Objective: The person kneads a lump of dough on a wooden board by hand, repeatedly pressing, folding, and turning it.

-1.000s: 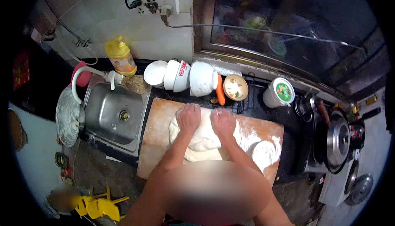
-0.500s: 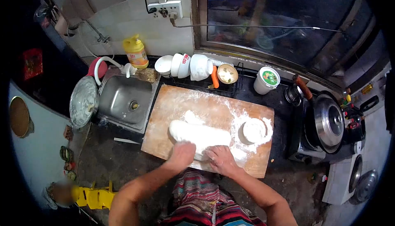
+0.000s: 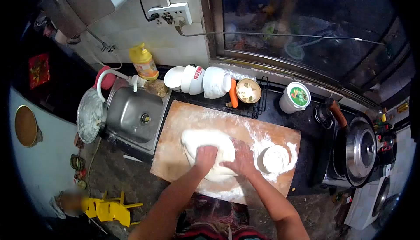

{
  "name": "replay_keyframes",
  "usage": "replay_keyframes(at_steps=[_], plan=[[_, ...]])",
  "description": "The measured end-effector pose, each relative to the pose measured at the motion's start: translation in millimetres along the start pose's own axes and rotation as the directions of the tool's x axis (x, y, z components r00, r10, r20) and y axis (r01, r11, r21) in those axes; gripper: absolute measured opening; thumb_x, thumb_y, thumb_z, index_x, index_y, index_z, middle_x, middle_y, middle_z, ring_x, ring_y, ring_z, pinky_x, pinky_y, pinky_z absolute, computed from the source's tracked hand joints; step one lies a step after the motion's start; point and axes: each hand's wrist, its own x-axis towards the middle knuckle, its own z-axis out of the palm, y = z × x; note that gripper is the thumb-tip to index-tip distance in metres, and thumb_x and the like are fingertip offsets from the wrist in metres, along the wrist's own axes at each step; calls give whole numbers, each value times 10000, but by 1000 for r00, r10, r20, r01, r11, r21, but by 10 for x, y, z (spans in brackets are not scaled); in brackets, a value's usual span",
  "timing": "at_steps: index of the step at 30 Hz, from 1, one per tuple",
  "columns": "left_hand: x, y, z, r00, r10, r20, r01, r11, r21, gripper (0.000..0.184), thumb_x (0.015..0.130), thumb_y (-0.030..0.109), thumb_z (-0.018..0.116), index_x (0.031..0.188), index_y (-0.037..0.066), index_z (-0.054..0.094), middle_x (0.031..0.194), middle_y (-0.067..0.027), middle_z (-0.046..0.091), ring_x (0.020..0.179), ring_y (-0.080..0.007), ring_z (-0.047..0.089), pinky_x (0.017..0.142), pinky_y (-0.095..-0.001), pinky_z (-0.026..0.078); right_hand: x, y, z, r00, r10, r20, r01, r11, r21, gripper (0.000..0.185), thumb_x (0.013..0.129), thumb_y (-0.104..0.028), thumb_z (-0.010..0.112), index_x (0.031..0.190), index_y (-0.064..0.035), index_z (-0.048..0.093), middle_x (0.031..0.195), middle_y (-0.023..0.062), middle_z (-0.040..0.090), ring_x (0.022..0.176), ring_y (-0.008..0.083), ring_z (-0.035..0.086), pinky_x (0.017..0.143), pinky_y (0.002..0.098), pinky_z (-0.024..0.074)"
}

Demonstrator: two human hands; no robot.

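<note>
The step in hand looks like kneading: the left hand [image 3: 205, 158] presses down into the near middle of the dough [image 3: 210, 137], while the right hand [image 3: 243, 158] lies along its right side. The dough is 1 soft, rounded mass on the floured board [image 3: 179, 114], in front of the person and under and between the 2 hands, with most of its bulk beyond the left fingertips and to the left of them. The left hand's fingers sit close together with their tips sunk in the surface, so I cannot tell how far they curl. The right hand is spread fairly flat, its thumb angled out wide onto the dough and its fingers pointing away from the body; whether those fingers rest on the dough's edge or on the board beside it is not clear. Neither hand lifts anything. The next push probably calls for even weight through the heels of the 2 hands, with the right hand containing the edge, since the flour bowl [image 3: 266, 163] stands near it, to the right on the same board, and could be knocked.
</note>
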Motion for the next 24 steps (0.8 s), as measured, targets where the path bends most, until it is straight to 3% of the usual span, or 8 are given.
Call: replay_keyframes(at_steps=[4,8,9,11,12,14,17,24], plan=[[538,-203,52,993,40,-115,-44,998,-34,148,843,210,565,952,140,638,916,-28,636,935,-221,606,795,-446,448,320,8,-96,990,138,9,-138,983,120,1081,644,-567,806,1458,-7,368,1369,266,482,1286,389,452,1081,452,365],[788,-357,-515,915,-23,403,126,964,-233,139,821,146,581,922,82,652,1018,-137,656,975,-263,644,779,-382,513,346,49,-40,984,179,2,-178,981,80,1048,648,-576,799,1428,9,412,1342,261,515,1262,369,496,1054,429,404],[696,-402,-600,959,-20,284,149,885,-441,135,812,116,588,926,67,640,1020,-139,658,974,-258,650,781,-379,519,332,29,-35,985,172,-30,-170,984,56,1044,642,-572,804,1419,12,424,1313,254,540,1237,368,521,1031,427,427],[278,-545,-609,994,-90,69,110,613,-782,143,793,57,604,934,35,616,1026,-145,661,973,-248,664,783,-371,532,266,-41,-58,987,149,-61,-144,987,77,1052,641,-574,805,1412,31,423,1310,260,548,1232,369,532,1030,419,431],[23,-558,-491,974,-224,34,74,173,-982,225,762,2,629,980,7,572,1016,-129,653,999,-219,655,827,-343,526,228,-60,-49,988,138,-69,-131,987,89,1057,640,-575,805,1409,41,423,1309,263,552,1229,369,537,1029,415,433],[-476,-529,-829,785,-539,306,352,-19,-936,357,786,30,665,1121,21,544,1078,-132,631,1004,-232,638,849,-360,537,267,-67,-52,971,238,-17,-234,963,138,985,658,-589,786,1369,13,470,1248,233,611,1162,354,591,1002,406,455],[-835,-161,-425,659,-111,744,403,-783,-474,615,766,124,731,1306,-22,475,1198,-208,602,1061,-258,623,872,-355,519,236,9,156,965,256,-50,-221,904,366,813,697,-556,782,1236,18,582,1036,206,708,959,318,691,876,375,525],[-583,-319,-960,866,-396,304,272,-136,-953,757,765,262,749,1393,2,416,1306,-252,523,1077,-328,619,935,-405,498,-427,-282,636,854,398,335,-422,154,893,570,899,-459,656,1228,3,616,1113,158,684,976,267,672,794,374,556]])
